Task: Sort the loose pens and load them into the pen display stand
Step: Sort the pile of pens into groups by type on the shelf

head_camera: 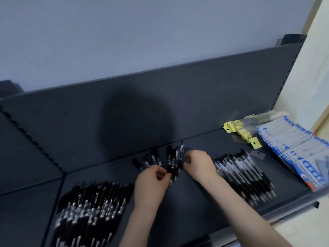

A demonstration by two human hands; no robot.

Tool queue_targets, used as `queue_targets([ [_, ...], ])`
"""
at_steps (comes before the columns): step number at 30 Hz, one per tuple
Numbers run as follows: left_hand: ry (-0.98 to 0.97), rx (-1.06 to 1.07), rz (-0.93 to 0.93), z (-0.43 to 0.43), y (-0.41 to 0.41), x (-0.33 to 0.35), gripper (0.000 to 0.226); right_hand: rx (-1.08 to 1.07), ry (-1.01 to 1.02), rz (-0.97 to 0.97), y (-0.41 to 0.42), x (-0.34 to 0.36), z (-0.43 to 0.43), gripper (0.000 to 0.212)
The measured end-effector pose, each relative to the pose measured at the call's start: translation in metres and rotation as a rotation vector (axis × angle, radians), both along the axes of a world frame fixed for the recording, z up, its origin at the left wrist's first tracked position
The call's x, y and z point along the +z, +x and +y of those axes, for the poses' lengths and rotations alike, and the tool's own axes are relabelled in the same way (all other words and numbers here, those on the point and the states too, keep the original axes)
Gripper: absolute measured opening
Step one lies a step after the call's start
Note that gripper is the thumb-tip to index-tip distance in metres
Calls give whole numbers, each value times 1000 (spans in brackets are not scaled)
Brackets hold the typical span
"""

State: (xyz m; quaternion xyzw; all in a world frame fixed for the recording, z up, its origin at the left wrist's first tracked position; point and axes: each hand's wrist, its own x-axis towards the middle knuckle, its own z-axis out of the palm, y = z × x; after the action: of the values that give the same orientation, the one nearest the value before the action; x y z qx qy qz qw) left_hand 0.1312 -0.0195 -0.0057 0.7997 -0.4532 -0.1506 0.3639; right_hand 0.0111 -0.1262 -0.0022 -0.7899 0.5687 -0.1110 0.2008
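Head view, nearest first: a large heap of black pens with metal-banded barrels (92, 207) lies on the dark shelf (187, 202) at lower left. Just beyond it, the left hand (151, 177) has its fingers curled and pinches a small bunch of black pens (173, 162) at their lower ends, so that the bunch stands up off the shelf. The right hand (199, 163) is curled just beside the same bunch. Blur hides whether it grips a pen or only touches one. A short fan of black pens (150, 160) lies left of the bunch. A second row of pens with pale barrels (243, 175) lies right of the right wrist. Farther right are yellow-tagged packets (240, 132) and blue-and-white packets (293, 152), with the upright back panel (160, 104) behind.

Step in hand, by judgement: sorting by type; loading has not begun. No display stand is visible. The next move calls for separating one pen from the bunch and laying it with its matching group.
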Motion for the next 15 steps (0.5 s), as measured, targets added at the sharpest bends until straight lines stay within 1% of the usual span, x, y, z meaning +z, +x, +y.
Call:
queue_targets([
  [6,11,41,15,18,17,-3,7,-50,100,102,39,-3,-18,28],
  [8,12,48,4,22,21,-3,6,-47,127,113,46,-1,-22,23],
  [10,14,34,-19,23,21,-3,6,-56,147,99,46,1,-23,12],
  [13,19,-13,-57,19,19,0,7,-92,138,35,37,0,-16,11],
  [15,33,-43,-88,11,16,3,9,-87,119,-10,25,-1,-7,4],
])
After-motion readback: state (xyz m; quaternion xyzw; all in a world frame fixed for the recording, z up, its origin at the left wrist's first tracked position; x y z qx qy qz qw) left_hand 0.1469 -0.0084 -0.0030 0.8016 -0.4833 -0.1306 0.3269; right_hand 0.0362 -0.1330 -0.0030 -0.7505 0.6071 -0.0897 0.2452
